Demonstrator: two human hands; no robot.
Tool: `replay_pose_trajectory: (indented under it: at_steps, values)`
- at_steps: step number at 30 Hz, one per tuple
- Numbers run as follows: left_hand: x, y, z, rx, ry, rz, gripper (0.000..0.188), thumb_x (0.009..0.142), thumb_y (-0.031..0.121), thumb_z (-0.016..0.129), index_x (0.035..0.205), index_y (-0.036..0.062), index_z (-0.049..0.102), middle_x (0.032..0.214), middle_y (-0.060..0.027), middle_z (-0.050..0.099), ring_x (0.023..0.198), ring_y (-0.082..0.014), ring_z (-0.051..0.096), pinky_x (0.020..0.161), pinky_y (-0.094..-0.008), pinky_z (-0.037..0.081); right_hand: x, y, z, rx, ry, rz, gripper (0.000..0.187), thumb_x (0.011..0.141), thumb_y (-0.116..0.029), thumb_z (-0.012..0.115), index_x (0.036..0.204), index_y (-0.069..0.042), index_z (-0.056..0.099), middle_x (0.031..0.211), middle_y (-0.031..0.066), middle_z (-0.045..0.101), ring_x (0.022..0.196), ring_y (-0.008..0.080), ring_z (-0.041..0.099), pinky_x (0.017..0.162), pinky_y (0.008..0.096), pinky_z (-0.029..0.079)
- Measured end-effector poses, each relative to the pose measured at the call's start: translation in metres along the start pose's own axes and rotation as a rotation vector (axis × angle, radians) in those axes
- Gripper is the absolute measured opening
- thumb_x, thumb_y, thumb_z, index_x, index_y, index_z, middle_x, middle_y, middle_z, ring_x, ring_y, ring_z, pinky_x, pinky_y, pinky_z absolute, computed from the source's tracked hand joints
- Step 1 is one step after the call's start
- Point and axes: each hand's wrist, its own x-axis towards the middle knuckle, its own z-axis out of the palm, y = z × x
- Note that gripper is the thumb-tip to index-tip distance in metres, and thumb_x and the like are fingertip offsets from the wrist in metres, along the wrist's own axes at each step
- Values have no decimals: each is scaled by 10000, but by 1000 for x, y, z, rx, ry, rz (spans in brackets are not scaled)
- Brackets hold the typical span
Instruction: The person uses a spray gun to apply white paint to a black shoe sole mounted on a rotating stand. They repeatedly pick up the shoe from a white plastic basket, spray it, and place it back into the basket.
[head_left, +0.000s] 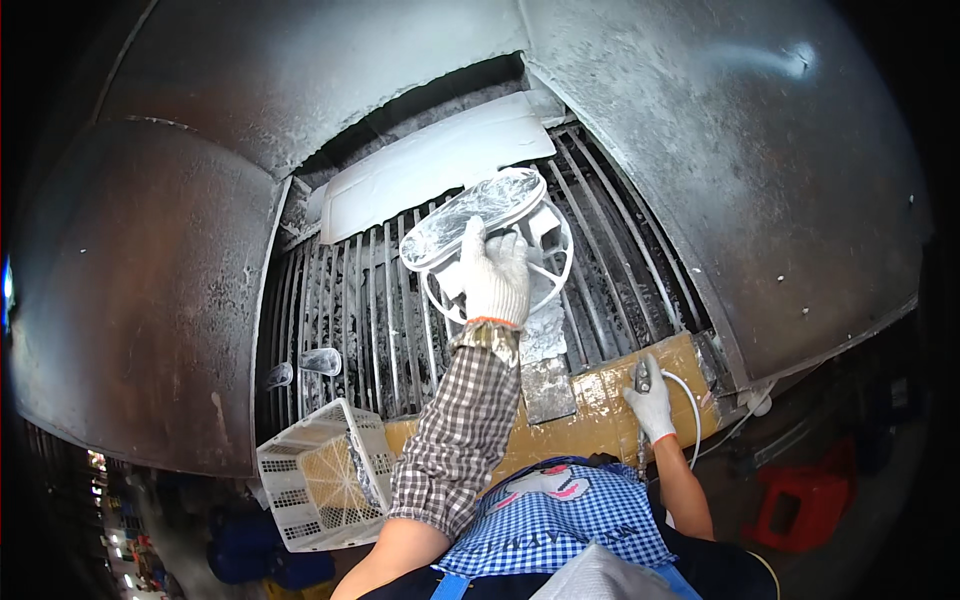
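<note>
My left hand (497, 278), in a white knitted glove with an orange cuff, is closed at the near edge of a long oval piece (470, 215). Wrinkled clear film seems to cover its dark, glossy face, and its rim is white. Beneath it a round white spoked wheel (567, 265) shows; whether the piece rests on it is hidden by my hand. Low on the right, my gloved right hand (652, 408) is wrapped round a grey spray gun (642, 375), with a white hose (693, 400) curving beside it.
Metal bars form a grate (345, 290) between powder-dusted metal walls (780, 200). A white sheet (430, 165) lies at the back. Two small film-like ovals (320, 361) sit left. A white plastic basket (300, 515) and brown board (600, 400) are nearer; a red stool (800, 505) stands right.
</note>
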Motion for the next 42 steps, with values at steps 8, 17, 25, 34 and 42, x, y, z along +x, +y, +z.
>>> replay_pose_trajectory:
  at_steps: [8,17,25,34,42]
  values:
    - [-31,16,22,1415,-47,685,438,1001,124,723,1375,-42,568,1313,-177,680,1227,-328,672,1053,-425,551,-2,-3,-1,95,-69,66,800,892,-8,712,1629,0,402,1380,142,665,1118,194,662,981,308,533]
    - [-35,82,-14,250,-37,257,420,1041,270,684,1381,45,584,1309,-148,684,1166,-260,691,977,-435,587,9,30,-9,-17,-65,-55,621,1070,-75,615,1652,-45,400,1457,114,639,1161,162,659,852,285,570]
    - [-38,179,-134,12,62,608,515,1038,169,641,1491,-16,479,1486,-236,583,1378,-406,580,1180,-646,469,1,12,1,-85,-51,-13,618,1079,-117,628,1649,-35,402,1483,91,639,1217,165,652,868,274,558]
    - [9,149,-387,-134,428,292,444,1021,116,540,1444,-14,509,1413,-240,633,1283,-399,659,1074,-609,569,16,24,-12,-139,-104,23,657,1033,10,602,1649,10,372,1517,153,615,1311,213,626,1033,308,526]
    - [21,142,-422,-110,574,203,467,1047,174,541,1470,-18,502,1439,-234,627,1314,-384,644,1105,-562,550,10,-11,-5,-120,-98,101,703,1005,62,587,1664,-4,348,1434,118,675,914,127,674,676,254,548]
